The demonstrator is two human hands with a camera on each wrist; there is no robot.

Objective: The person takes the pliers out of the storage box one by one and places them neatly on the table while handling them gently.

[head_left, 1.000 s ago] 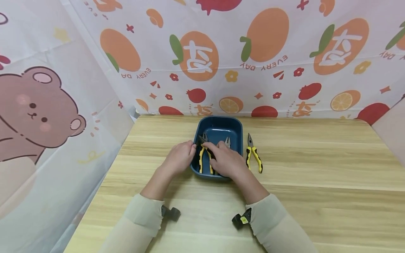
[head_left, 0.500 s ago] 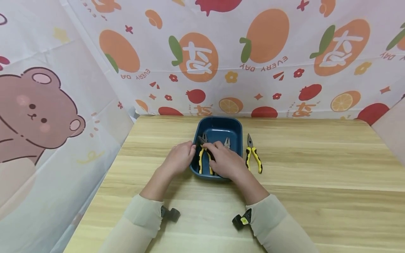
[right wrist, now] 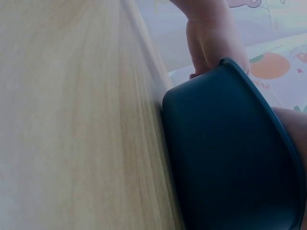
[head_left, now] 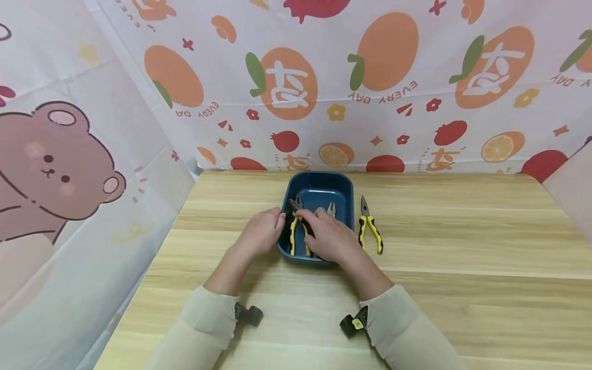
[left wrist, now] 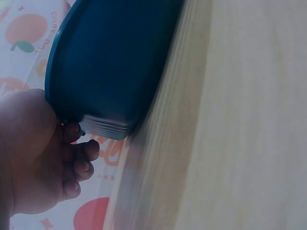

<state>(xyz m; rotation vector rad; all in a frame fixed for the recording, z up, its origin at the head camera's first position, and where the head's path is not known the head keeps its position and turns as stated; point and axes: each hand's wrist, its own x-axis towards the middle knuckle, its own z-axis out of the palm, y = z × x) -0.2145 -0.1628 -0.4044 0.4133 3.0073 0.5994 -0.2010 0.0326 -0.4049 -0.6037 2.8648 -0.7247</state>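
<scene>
A dark blue plastic bin (head_left: 342, 181) stands on the wooden table. My left hand (head_left: 262, 229) pinches the bin's left rim, its fingers curled against the outer wall in the left wrist view. My right hand (head_left: 330, 237) reaches over the near side into the bin, finger and thumb on the pliers (head_left: 293, 239) with yellow and black handles at the left. Their dark metal noses lean on the left wall. A second pair of pliers (head_left: 331, 208) shows only its grey nose, the rest hidden under my right hand. In the right wrist view, the bin wall hides most of that hand.
Needle-nose pliers (head_left: 365, 208) with yellow and black handles lie on the table (head_left: 462, 246) just right of the bin. A fruit-print cloth (head_left: 416, 128) hangs behind the table's back edge, and a bear-print cloth (head_left: 139, 231) hangs at the left.
</scene>
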